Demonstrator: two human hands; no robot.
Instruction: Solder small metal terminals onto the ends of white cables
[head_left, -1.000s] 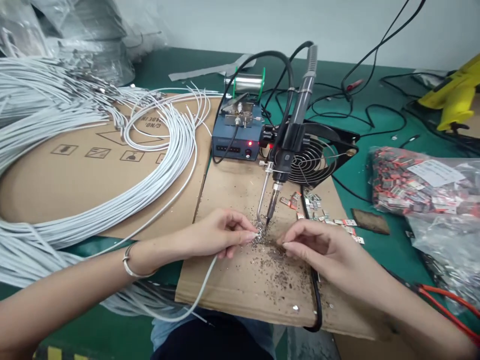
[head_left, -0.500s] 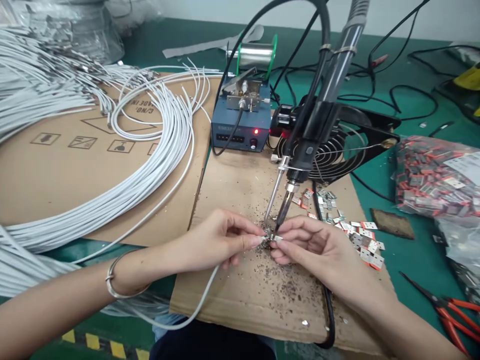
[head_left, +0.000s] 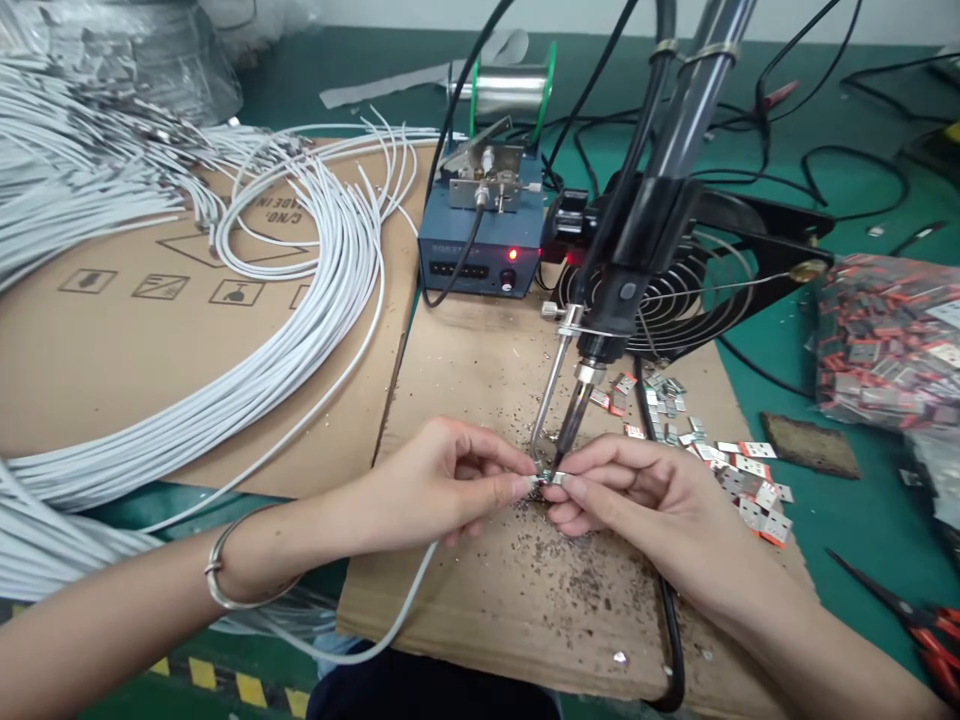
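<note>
My left hand (head_left: 465, 480) pinches the end of a white cable (head_left: 409, 605), whose length loops down below the wrist. Between thumb and forefinger, my right hand (head_left: 622, 485) grips a small metal USB connector (head_left: 556, 480). Cable end and connector meet right under the tip of a soldering iron (head_left: 574, 415) fixed in a stand. Beside the iron, a thin metal solder feed tube (head_left: 551, 385) points at the same spot. Fingers partly cover the joint, so the wires there cannot be made out.
Behind stands a blue solder feeder (head_left: 480, 245) with a solder spool (head_left: 510, 92). A black fan (head_left: 697, 290) is behind the iron. Loose USB connectors (head_left: 750, 465), a bagged heap of connectors (head_left: 885, 340), a brown sponge (head_left: 810, 443) and pliers (head_left: 900, 610) lie right. Coiled white cables (head_left: 300, 370) fill the left.
The view has shifted slightly, so things at the right sit farther right. Both hands keep their grips at the iron tip, with hardly any movement.
</note>
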